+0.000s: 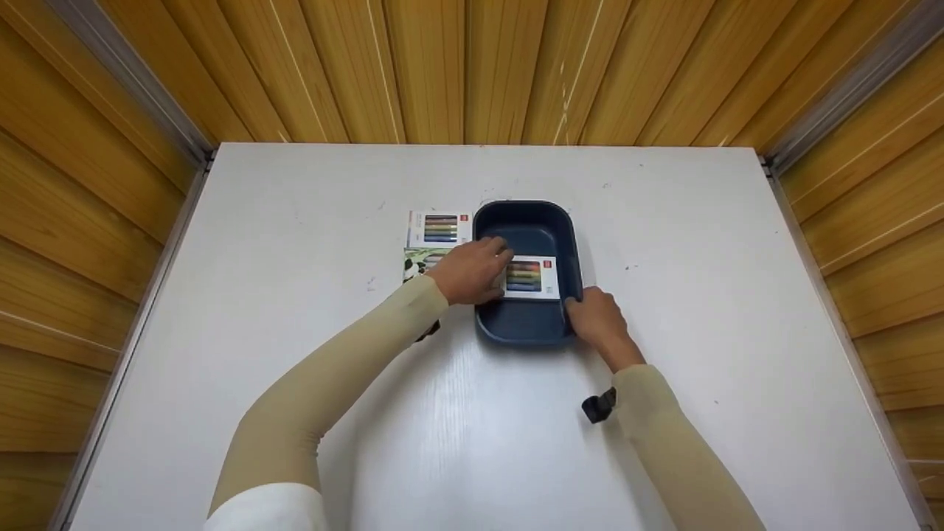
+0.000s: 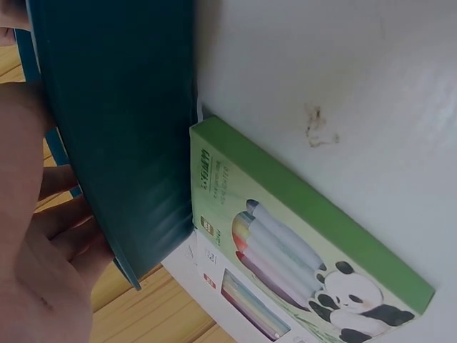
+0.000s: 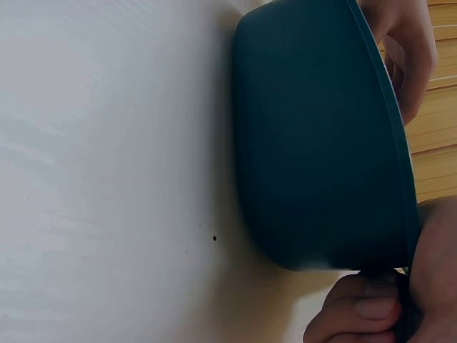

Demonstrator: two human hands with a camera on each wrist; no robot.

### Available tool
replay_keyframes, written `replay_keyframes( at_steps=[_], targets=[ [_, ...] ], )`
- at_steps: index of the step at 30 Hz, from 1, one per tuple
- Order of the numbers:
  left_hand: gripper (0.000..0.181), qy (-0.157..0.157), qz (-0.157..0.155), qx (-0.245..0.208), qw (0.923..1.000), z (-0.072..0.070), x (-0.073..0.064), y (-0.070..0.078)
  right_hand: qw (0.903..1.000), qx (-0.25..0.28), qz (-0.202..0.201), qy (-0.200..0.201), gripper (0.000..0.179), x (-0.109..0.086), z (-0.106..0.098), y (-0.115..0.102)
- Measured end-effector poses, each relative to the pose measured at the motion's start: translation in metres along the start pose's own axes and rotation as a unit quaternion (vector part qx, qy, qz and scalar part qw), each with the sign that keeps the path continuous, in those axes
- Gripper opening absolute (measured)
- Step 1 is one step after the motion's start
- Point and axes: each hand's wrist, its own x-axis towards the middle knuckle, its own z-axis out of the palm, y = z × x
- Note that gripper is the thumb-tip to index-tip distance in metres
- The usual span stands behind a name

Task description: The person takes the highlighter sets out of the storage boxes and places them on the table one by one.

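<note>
A dark blue rectangular plastic bin [image 1: 523, 324] rests on the white table. My left hand [image 1: 472, 271] reaches over its left wall and grips the left end of a white box of colored pens [image 1: 542, 277] inside it, thumb and fingers along opposite edges. The hand covers that end of the box. My right hand [image 1: 599, 318] pinches the bin's rim at the near right corner; in the right wrist view its curled fingers [image 3: 360, 311] show below the rim. Against the bin's left side lies a green panda highlighter box [image 2: 285, 236], partly hidden by my left hand in the head view.
Beyond the panda box, another white pen box [image 1: 442, 228] lies beside the bin's left wall. The white table [image 1: 686, 243] carries small dark marks. Wood-patterned panels [image 1: 428, 74] stand along the back and both sides of the table.
</note>
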Motion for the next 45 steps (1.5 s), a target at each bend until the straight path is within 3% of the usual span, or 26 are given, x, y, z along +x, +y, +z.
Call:
replay_keyframes(
  at_steps=[7,11,21,29,38,45],
  targets=[
    [0.035,0.01,-0.004,-0.005,0.9999,0.003,0.006,0.004,0.9998,0.0,-0.012,0.017,0.042,-0.001,0.001,-0.001],
    [0.034,0.008,-0.006,0.003,0.9999,0.005,0.007,0.005,0.9998,0.005,-0.01,0.015,0.04,-0.001,0.0,-0.001],
    [0.043,-0.004,-0.013,0.016,0.9998,0.007,0.011,0.01,0.9999,0.003,-0.007,0.011,0.041,-0.001,0.001,0.0],
    [0.055,-0.046,-0.03,0.03,0.998,0.009,0.018,0.012,0.9999,0.007,-0.004,0.008,0.044,-0.001,0.001,0.0],
    [0.057,-0.032,-0.028,0.037,0.9984,0.011,0.021,0.014,0.9998,0.0,-0.009,0.017,0.043,-0.001,0.002,-0.001],
    [0.06,-0.04,-0.027,0.043,0.9979,0.012,0.023,0.015,0.9999,0.001,-0.005,0.015,0.043,-0.001,0.002,-0.001]
  ],
)
